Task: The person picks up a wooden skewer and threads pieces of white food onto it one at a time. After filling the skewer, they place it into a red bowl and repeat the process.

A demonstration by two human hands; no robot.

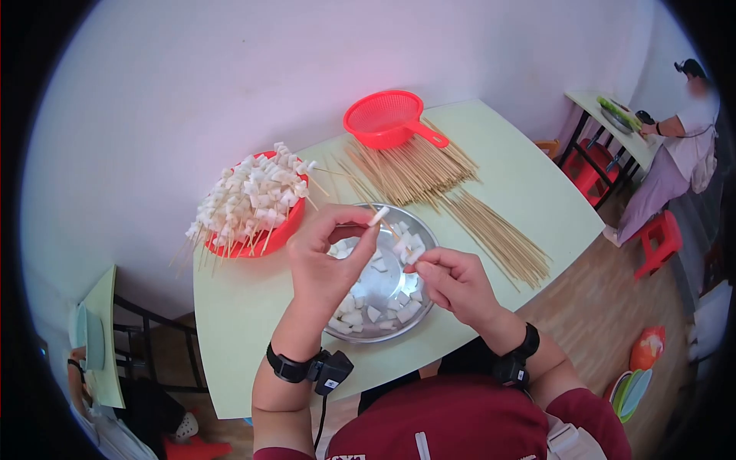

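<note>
Between the thumb and fingers of my left hand (330, 249) is a small white chunk (379, 216), pale like cut radish. My right hand (458, 287) pinches a thin wooden skewer (393, 230) at the end where a few white chunks (410, 247) are threaded. The skewer's bare end points up toward the left hand's chunk. Both hands are over a round metal plate (379, 284), where many loose white chunks (349, 314) lie, mostly around the edge. My left hand covers part of the plate's left side.
A red basin (287, 226) heaped with filled skewers (257, 195) stands at left. Bare skewers (418, 169) are spread behind the plate, with another bundle (498, 238) to the right. A red strainer (386, 121) rests on them. Other people work at side tables (655, 146).
</note>
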